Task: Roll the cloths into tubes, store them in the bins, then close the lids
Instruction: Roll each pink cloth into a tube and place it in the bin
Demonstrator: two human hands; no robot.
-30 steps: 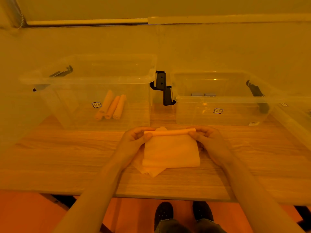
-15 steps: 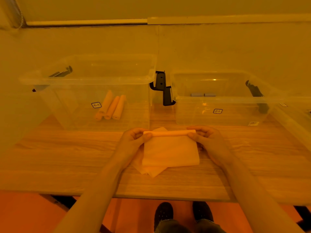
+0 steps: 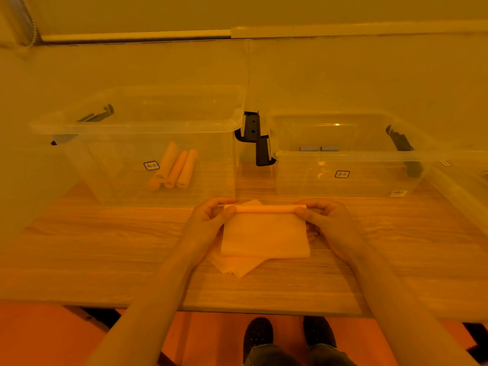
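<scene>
The pale square cloth, lying on the wooden table near the clear plastic bins, is pinched at its rolled far edge by the left hand and right hand, fingers curled.

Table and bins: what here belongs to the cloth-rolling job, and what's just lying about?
Job: cloth being rolled, left hand, right hand, cloth underneath, left bin, right bin, rolled tubes.
Lying about: shoes.
</scene>
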